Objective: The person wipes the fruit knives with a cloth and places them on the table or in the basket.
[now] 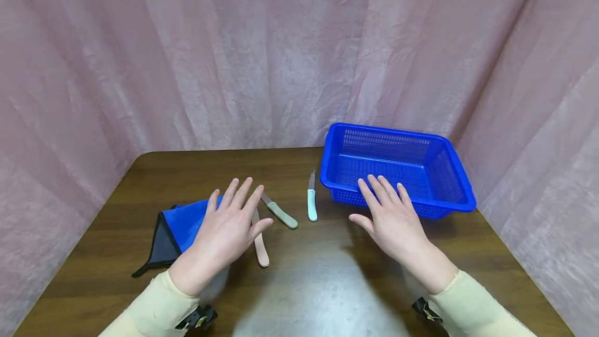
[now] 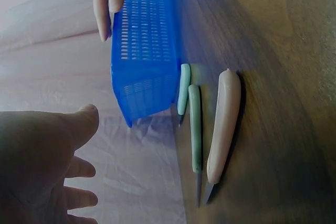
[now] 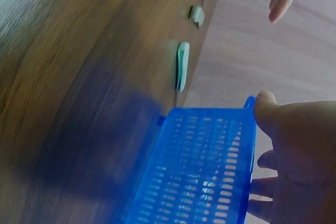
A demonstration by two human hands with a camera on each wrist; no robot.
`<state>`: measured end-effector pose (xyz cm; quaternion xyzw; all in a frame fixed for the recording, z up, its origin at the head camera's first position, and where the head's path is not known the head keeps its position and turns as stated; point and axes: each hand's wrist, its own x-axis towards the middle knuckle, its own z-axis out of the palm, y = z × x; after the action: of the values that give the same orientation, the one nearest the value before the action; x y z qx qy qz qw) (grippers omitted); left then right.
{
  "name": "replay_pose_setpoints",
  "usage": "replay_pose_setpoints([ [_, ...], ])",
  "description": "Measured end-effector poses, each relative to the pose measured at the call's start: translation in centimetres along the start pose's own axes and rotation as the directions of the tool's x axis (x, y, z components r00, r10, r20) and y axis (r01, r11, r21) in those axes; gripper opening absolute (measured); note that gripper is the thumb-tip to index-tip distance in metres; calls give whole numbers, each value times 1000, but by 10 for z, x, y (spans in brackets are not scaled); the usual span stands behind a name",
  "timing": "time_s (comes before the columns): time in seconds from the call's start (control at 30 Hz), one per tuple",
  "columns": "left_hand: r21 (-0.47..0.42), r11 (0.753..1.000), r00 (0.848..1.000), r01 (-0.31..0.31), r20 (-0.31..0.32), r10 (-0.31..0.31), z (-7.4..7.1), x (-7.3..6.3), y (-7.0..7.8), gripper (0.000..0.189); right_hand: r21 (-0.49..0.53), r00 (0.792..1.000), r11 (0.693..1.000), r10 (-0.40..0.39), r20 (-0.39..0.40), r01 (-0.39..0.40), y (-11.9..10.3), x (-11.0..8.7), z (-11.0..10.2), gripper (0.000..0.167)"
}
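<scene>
My left hand (image 1: 228, 228) hovers palm down with spread fingers, overlapping a blue cloth (image 1: 184, 224) with dark edging in the head view. Beside its thumb lies a knife with a pale pink handle (image 1: 261, 248). Just right of that is a knife with a sage green handle (image 1: 282, 216), its blade pointing back left. A third knife, with a mint handle (image 1: 312, 206), lies between the hands, blade toward the back. Fingers spread, my right hand (image 1: 395, 222) hovers at the near side of a blue plastic basket (image 1: 398, 202). Neither hand holds anything.
The basket stands at the back right of the brown wooden table (image 1: 318, 285), near its edge. Pink curtains (image 1: 262, 56) hang behind the table and along both sides. A dark strap with a buckle (image 1: 427, 310) is on the right wrist, and a similar one on the left.
</scene>
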<state>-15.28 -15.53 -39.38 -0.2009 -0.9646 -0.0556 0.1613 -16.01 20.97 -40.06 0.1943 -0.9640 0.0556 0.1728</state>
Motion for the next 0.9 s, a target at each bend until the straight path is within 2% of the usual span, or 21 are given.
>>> replay_pose_setpoints([
  [0.37, 5, 1000, 1000, 6, -7, -6, -2, 0, -3, 77, 33, 1000, 999, 4, 27, -5, 8, -3, 1, 78],
  [0.67, 3, 999, 999, 33, 2, -33, -1, -4, -9, 76, 79, 1000, 997, -27, -11, 27, 21, 1, 10, 77],
  [0.9, -1, 998, 998, 56, 12, -56, -1, -8, -18, 76, 139, 999, 990, -25, -34, 29, 29, 4, 14, 65],
])
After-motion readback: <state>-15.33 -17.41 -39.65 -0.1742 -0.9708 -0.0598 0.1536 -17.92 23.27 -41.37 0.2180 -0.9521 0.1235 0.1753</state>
